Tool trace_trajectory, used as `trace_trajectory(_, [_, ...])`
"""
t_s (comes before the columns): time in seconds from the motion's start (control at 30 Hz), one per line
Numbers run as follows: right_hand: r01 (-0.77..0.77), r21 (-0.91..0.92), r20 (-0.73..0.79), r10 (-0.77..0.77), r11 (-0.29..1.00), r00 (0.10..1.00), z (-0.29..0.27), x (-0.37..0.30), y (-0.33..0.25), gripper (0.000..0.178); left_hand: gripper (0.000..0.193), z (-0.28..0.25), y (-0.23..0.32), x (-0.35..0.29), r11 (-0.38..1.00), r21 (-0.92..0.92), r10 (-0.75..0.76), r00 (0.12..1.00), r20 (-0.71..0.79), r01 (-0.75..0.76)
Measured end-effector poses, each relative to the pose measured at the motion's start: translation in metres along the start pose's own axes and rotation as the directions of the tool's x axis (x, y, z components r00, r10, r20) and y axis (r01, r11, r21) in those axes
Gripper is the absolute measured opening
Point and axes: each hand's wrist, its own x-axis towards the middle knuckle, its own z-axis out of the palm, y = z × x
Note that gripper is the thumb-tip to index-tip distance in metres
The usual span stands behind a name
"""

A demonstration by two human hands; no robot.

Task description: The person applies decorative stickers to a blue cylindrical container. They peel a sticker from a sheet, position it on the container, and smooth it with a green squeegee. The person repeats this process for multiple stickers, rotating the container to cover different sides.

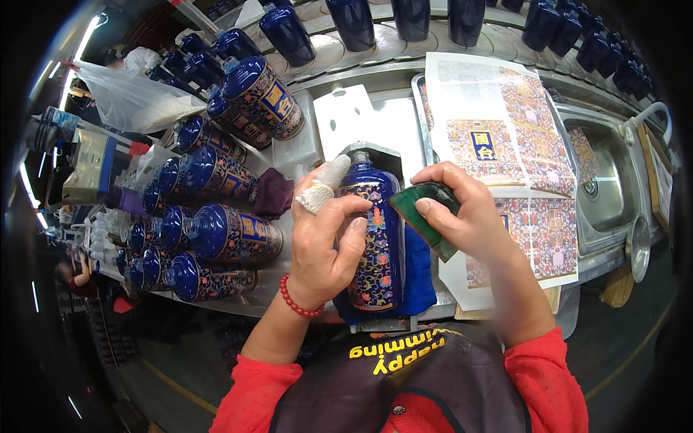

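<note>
A dark blue glass bottle (pixel 375 249) with a colourful floral decal lies in front of me, its neck pointing away, on a blue cloth (pixel 419 278). My left hand (pixel 325 242) grips its left side. One of that hand's fingers is wrapped in white cloth, reaching to the bottle's shoulder, while the index finger presses on the decal. A red bead bracelet circles the wrist. In my right hand (pixel 462 206) is a flat green scraper (pixel 429 213), pinched between thumb and fingers, its edge close to the bottle's right side. Whether it touches the glass I cannot tell.
Printed decal sheets (pixel 505 159) lie right of the bottle, beside a metal sink (pixel 610 177) with a faucet. Several decorated bottles (pixel 234 231) lie or stand at left, near a dark purple cloth (pixel 274 193). Plain blue bottles (pixel 350 22) stand on a conveyor (pixel 390 50) at the back.
</note>
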Motion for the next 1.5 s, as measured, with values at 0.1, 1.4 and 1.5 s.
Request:
trace_trajectory(0.1, [0.012, 0.050, 0.002, -0.012, 0.999, 1.000, 0.003, 0.003, 0.002, 0.028, 0.023, 0.002, 0.002, 0.001, 1.000, 0.009, -0.011, 1.000, 0.000, 0.011])
trace_trajectory(1.4, [-0.052, 0.190, 0.114, 0.030, 0.980, 0.993, -0.005, 0.015, 0.001, 0.030, 0.024, 0.007, 0.010, 0.003, 0.941, -0.180, -0.273, 0.958, 0.091, 0.286])
trace_trajectory(1.5, [-0.031, 0.167, 0.119, 0.011, 0.985, 0.993, -0.005, 0.017, 0.002, 0.030, 0.024, 0.006, 0.011, 0.002, 0.936, -0.190, -0.282, 0.954, 0.105, 0.298])
